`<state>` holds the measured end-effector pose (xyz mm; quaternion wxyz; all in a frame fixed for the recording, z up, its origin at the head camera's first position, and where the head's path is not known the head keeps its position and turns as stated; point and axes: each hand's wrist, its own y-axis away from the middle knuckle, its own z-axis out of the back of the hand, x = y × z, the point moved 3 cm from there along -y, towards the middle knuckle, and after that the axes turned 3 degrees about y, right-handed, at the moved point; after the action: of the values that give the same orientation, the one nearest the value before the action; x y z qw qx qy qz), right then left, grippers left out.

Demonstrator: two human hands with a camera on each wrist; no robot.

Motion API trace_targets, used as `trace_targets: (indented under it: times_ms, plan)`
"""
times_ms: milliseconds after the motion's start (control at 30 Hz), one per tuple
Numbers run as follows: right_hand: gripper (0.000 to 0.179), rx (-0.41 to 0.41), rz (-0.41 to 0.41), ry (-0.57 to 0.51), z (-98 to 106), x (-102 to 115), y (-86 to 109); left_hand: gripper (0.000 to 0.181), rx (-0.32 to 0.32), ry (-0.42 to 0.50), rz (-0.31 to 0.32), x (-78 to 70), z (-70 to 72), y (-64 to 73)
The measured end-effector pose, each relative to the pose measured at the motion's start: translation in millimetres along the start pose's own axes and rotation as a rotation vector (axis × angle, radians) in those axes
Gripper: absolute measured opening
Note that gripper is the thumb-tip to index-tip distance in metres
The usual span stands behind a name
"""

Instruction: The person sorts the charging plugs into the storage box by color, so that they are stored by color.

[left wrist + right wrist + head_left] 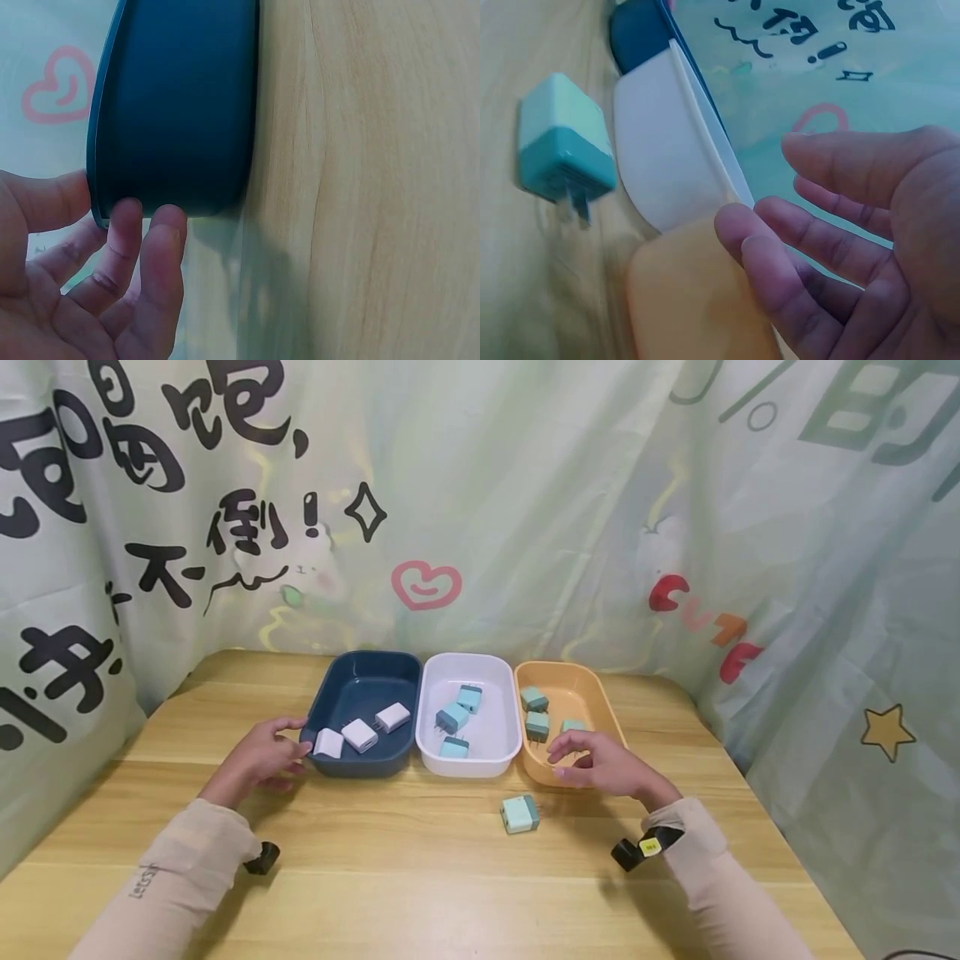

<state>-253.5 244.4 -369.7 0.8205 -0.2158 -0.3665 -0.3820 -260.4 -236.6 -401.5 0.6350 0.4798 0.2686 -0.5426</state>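
Observation:
At the near left corner of the dark blue bin (358,767), my left hand (262,752) holds the rim, its thumb on the edge and fingertips against the outer wall (180,112). My right hand (603,764) hovers over the near right part of the orange bin (611,714), fingers loosely bent and holding nothing. A pale green charger plug (519,814) with a darker green end lies on the table in front of the bins. The right wrist view shows that charger plug (562,135) with its metal prongs, left of the hand.
Three white charger plugs (360,736) lie in the dark blue bin. Between the other bins stands a white bin (468,767) with three light blue charger plugs (453,717). Green charger plugs (536,725) are in the orange bin. A printed curtain (525,510) hangs behind the wooden table (420,877).

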Motion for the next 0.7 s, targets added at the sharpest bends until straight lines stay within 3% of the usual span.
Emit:
trace_targets:
  times_ms: [167, 400, 700]
  plan:
    - [0.026, 0.057, 0.012, -0.039, -13.1, 3.8, 2.3, 0.063, -0.002, -0.005, 0.001, -1.2, 0.8, 0.4]
    - [0.035, 0.112, 0.0, 0.081, -30.9, 5.5, 3.6, 0.062, -0.002, -0.01, 0.014, -2.0, 0.8, -0.4]
    - [0.051, 0.215, -0.08, 0.177, -50.8, -0.6, 3.6, 0.062, -0.001, -0.004, 0.01, -2.0, -1.0, -0.8]
